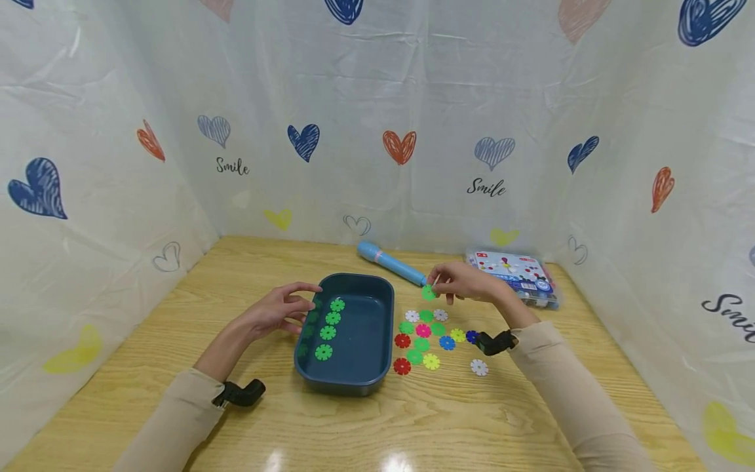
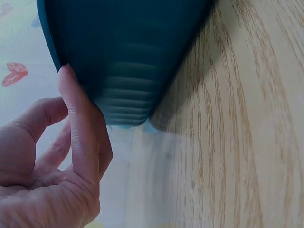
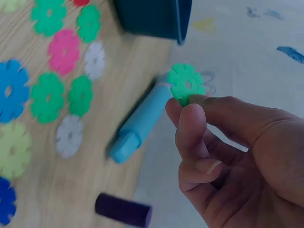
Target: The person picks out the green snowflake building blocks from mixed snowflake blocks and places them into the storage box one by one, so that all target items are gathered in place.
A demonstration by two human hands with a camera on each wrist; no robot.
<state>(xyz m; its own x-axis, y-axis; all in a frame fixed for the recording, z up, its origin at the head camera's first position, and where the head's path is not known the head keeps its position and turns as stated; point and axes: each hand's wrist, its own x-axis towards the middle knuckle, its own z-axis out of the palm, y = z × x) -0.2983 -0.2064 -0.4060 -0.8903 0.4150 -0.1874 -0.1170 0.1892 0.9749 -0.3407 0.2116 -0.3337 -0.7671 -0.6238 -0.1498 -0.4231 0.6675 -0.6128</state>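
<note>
Right hand (image 1: 466,283) raised above the tabletop (image 1: 377,426), grip pinching a green flower disc (image 3: 186,83) by fingertips, left hand (image 1: 277,311) flat, fingers straight against the blue tray (image 1: 354,383) left wall

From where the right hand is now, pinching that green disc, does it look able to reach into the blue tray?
Probably yes. The right hand holds the green disc just right of the blue tray, whose top is open. Nothing stands between them; the left hand only touches the tray's far left rim.
</note>
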